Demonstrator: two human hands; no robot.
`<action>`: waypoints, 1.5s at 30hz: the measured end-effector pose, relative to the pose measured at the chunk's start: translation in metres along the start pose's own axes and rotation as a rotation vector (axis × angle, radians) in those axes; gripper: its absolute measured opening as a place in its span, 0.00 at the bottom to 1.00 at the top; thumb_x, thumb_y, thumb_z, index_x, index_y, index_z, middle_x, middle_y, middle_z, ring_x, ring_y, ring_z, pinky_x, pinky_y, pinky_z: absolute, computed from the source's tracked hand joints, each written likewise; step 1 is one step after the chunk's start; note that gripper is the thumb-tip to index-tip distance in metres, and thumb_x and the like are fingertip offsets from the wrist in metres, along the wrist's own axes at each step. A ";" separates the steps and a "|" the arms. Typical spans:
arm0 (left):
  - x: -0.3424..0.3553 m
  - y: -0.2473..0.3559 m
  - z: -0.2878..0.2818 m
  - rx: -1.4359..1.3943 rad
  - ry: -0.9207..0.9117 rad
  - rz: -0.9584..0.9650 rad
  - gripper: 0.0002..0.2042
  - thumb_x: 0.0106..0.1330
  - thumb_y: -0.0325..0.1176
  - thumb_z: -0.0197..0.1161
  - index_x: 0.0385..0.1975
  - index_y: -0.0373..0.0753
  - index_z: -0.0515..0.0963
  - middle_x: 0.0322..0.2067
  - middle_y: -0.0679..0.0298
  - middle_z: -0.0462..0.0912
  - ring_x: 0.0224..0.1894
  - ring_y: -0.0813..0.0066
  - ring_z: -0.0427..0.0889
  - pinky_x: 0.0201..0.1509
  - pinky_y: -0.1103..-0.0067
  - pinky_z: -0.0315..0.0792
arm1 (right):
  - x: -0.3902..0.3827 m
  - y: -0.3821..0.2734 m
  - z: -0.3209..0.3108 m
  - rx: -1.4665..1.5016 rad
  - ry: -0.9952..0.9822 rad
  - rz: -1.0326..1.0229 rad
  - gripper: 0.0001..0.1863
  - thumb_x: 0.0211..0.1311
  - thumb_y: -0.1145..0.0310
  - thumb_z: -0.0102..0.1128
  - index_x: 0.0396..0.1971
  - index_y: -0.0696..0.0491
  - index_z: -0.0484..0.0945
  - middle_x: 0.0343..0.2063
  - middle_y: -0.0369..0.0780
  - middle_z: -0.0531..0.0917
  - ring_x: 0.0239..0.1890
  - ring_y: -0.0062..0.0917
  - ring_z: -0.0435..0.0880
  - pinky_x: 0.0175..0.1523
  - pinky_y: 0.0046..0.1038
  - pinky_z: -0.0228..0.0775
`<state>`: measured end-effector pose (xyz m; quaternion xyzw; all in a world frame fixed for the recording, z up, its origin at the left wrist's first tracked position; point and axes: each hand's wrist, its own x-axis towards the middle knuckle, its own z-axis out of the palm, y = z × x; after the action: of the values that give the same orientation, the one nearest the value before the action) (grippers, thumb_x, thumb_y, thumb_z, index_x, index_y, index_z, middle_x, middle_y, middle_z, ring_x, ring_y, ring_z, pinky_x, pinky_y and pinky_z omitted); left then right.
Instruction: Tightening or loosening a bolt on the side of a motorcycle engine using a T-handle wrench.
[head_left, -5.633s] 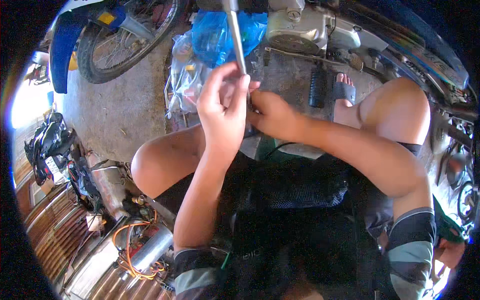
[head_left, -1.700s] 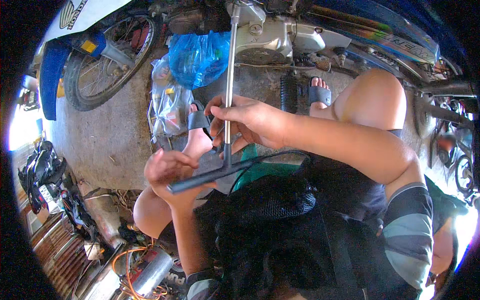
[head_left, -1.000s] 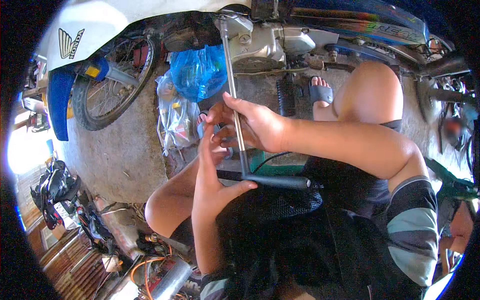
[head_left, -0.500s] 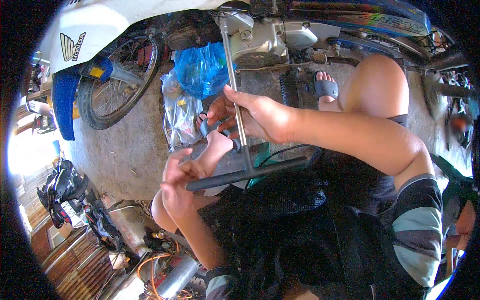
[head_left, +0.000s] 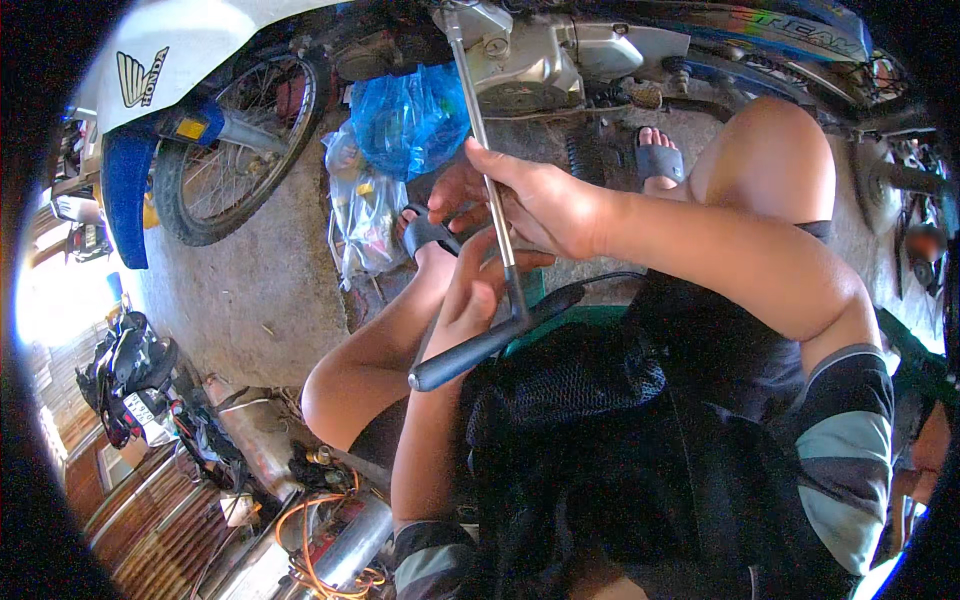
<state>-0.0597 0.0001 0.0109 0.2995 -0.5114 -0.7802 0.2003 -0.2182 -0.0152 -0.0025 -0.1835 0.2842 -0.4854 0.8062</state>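
Note:
A T-handle wrench [head_left: 485, 150] with a bright steel shaft and black grips reaches from the engine [head_left: 520, 65] down toward my lap. Its top end meets the engine at the upper edge, where the joint is too small to make out. My right hand [head_left: 545, 205] is loosely wrapped round the middle of the shaft, thumb along one side and fingers curled past the other. Just below it, my left hand [head_left: 475, 285] is by the lower shaft and crossbar, fingers stretched out behind the shaft and thumb apart. The crossbar lies tilted, partly in front of my left wrist.
The motorcycle's spoked front wheel [head_left: 240, 150] and blue fender [head_left: 128, 200] stand at left. Blue and clear plastic bags [head_left: 410, 120] lie on the concrete floor [head_left: 250, 310]. Lower left are a metal cylinder [head_left: 360, 550], an orange hose [head_left: 285, 525] and black motorcycle parts [head_left: 135, 375].
My left hand has moved right and up, from the crossbar's left end to beside the lower shaft. The crossbar has turned to a steeper slant. My right hand stays round the shaft.

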 end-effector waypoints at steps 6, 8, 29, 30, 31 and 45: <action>-0.005 0.009 -0.016 -0.170 -0.089 -0.222 0.47 0.50 0.69 0.45 0.59 0.33 0.49 0.44 0.44 0.71 0.44 0.62 0.72 0.49 0.73 0.63 | -0.002 -0.003 0.001 0.044 -0.038 0.027 0.26 0.65 0.47 0.28 0.38 0.53 0.71 0.39 0.37 0.74 0.42 0.26 0.68 0.51 0.30 0.61; -0.004 0.009 -0.017 -0.140 -0.114 -0.224 0.49 0.49 0.70 0.44 0.60 0.32 0.47 0.42 0.44 0.71 0.43 0.62 0.73 0.48 0.75 0.63 | 0.000 -0.003 0.001 0.010 -0.048 0.008 0.26 0.65 0.47 0.28 0.38 0.53 0.71 0.39 0.37 0.74 0.42 0.26 0.68 0.50 0.30 0.61; -0.018 0.045 -0.037 0.288 -0.031 -0.033 0.56 0.43 0.78 0.29 0.53 0.24 0.59 0.28 0.57 0.72 0.31 0.72 0.71 0.40 0.79 0.64 | 0.006 -0.008 0.007 0.032 -0.089 0.045 0.30 0.63 0.44 0.26 0.44 0.51 0.72 0.45 0.35 0.71 0.44 0.25 0.66 0.50 0.32 0.61; -0.020 0.048 -0.038 0.295 0.012 -0.005 0.57 0.41 0.79 0.28 0.53 0.23 0.59 0.27 0.57 0.72 0.31 0.72 0.71 0.39 0.79 0.64 | 0.006 -0.008 0.007 0.049 -0.113 0.035 0.30 0.63 0.43 0.26 0.45 0.51 0.72 0.45 0.35 0.72 0.44 0.25 0.67 0.50 0.32 0.61; -0.023 0.051 -0.040 0.280 0.011 -0.014 0.57 0.41 0.79 0.28 0.53 0.23 0.59 0.27 0.57 0.72 0.31 0.72 0.71 0.39 0.79 0.64 | 0.007 -0.007 0.007 0.056 -0.110 0.033 0.30 0.63 0.43 0.26 0.45 0.51 0.72 0.45 0.35 0.72 0.44 0.25 0.67 0.50 0.32 0.61; -0.049 0.041 -0.075 -0.544 -0.235 0.374 0.50 0.42 0.70 0.55 0.63 0.46 0.46 0.33 0.59 0.76 0.28 0.78 0.72 0.33 0.79 0.67 | 0.001 -0.008 0.003 0.054 -0.106 -0.009 0.31 0.64 0.44 0.26 0.46 0.52 0.71 0.44 0.37 0.72 0.44 0.26 0.68 0.51 0.31 0.60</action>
<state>0.0272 -0.0368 0.0391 0.0444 -0.3503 -0.8669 0.3518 -0.2210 -0.0199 0.0040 -0.1887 0.2269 -0.4862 0.8225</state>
